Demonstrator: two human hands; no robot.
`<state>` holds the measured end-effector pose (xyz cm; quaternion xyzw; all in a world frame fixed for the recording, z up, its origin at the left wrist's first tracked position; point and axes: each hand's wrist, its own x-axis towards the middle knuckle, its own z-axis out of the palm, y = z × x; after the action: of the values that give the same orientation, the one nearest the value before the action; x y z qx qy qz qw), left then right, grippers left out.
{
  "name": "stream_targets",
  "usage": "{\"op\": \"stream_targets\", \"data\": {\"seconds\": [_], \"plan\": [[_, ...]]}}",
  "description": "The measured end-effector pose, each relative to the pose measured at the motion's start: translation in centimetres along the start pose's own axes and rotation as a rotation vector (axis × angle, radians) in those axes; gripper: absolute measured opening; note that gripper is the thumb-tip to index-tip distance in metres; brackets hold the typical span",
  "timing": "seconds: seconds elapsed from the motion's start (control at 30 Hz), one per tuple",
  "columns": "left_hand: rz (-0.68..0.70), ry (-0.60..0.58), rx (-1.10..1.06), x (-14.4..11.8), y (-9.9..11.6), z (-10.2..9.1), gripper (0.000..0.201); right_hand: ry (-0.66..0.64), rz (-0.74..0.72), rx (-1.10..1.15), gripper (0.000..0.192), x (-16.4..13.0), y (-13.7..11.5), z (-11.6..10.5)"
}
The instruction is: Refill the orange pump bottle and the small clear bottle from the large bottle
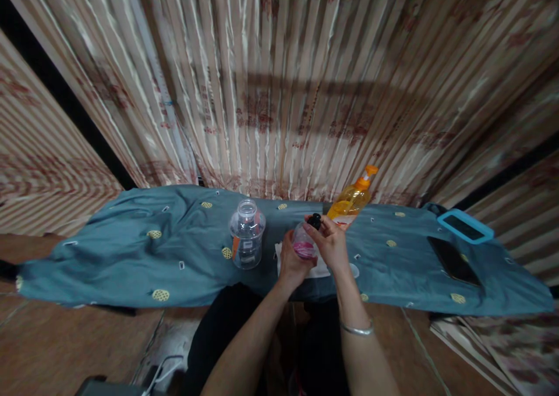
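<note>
My left hand [293,263] is wrapped around a small clear bottle [303,239] with a pink band or pink contents near its base. On top of that bottle is a black pump cap [314,220], and the fingers of my right hand [329,241] close on it. Under my hands lies a white cloth or paper [322,269]. Left of them stands an open, empty-looking clear plastic bottle [247,239] with an orange label. Just behind my right hand is a yellow bottle [349,202] with an orange pump top.
A teal patterned cloth [131,256] covers the long narrow table. Toward its right end lie a dark phone [454,260] and a blue-framed device [466,226]. Striped curtains [279,93] hang directly behind; a small clear oval item [354,269] lies by my right wrist.
</note>
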<state>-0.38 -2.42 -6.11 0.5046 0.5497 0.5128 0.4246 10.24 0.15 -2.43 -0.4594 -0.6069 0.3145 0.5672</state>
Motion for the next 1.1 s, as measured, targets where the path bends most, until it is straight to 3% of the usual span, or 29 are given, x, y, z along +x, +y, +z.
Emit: {"op": "stream_targets", "data": {"seconds": [0.23,0.5,0.73,0.93,1.1], "plan": [[0.007,0.003,0.005,0.0,0.5,0.0,0.083,-0.137,0.023,0.066,0.036,0.1,-0.7,-0.8],[0.006,0.009,0.019,-0.2,0.5,-0.1,0.083,-0.029,0.001,0.156,0.038,0.2,0.1,0.1],[0.033,-0.016,-0.012,-0.4,0.7,-0.3,0.078,-0.213,0.027,0.169,0.039,-0.1,-1.0,-1.5],[0.022,-0.015,-0.006,-0.4,0.4,-0.2,0.081,-0.114,0.051,0.196,0.037,0.0,-0.3,-1.0],[0.057,-0.013,0.012,-0.5,0.5,-0.3,0.077,-0.220,0.069,0.216,0.038,-0.2,-1.1,-1.7]]}}
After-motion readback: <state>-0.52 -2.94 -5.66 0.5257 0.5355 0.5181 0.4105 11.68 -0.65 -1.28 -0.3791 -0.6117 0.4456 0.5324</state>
